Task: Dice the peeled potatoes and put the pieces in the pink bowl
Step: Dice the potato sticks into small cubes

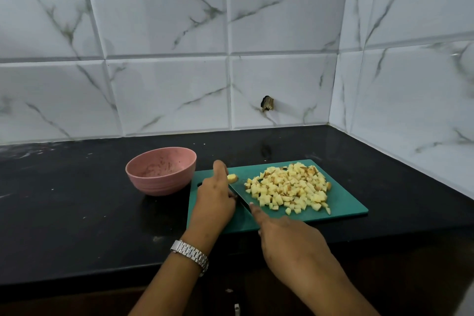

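While the right hand point(289, 237) grips the knife point(239, 194), the left hand point(215, 196) pinches a potato piece point(232, 177).

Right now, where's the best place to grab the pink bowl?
I'd pinch the pink bowl by its near rim, coming from above: it stands upright, its round wall narrows downward, and the cutting board crowds its right side.

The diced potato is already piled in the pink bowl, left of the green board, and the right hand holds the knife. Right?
No. The head view shows the diced potato piled on the board, not in the bowl, which holds no pieces. The bowl is left of the board and the right hand holds the knife.
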